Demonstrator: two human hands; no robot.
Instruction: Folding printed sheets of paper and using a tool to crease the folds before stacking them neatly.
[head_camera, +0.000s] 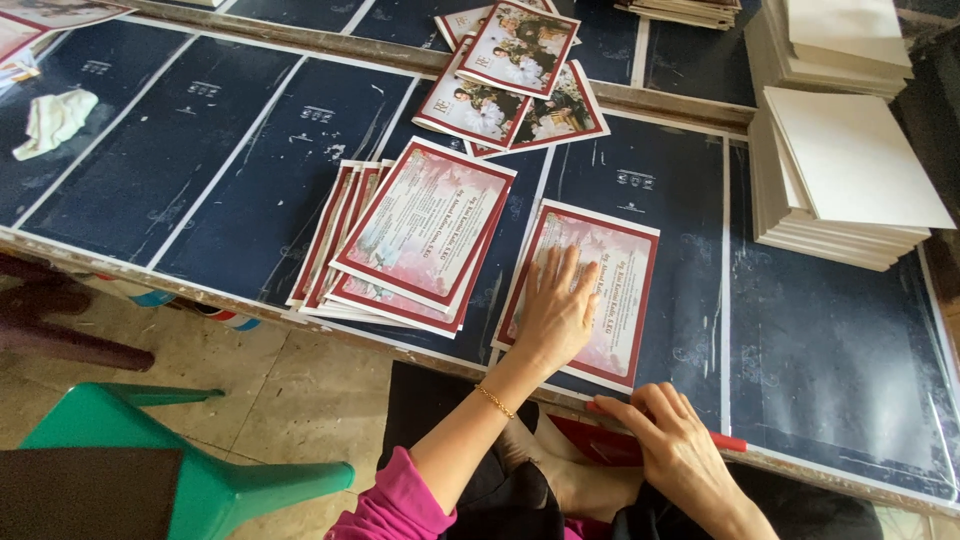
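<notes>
Your left hand (556, 312) lies flat, fingers spread, pressing a red-bordered card (590, 292) onto the dark blue table (830, 350), just right of a fanned card stack (410, 240). Your right hand (675, 445) curls at the table's near edge, apparently pinching a thin red tool (725, 441), though its grip is partly hidden. White boards (845, 180) sit stacked at right.

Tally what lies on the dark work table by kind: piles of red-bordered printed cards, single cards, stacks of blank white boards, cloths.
Piles of red-bordered cards: 2, the fanned pile and the photo-side pile
Single red-bordered card, under the left hand: 1
Blank white board stacks: 3, one cut off at the top edge
White cloth: 1
Total: 7
</notes>
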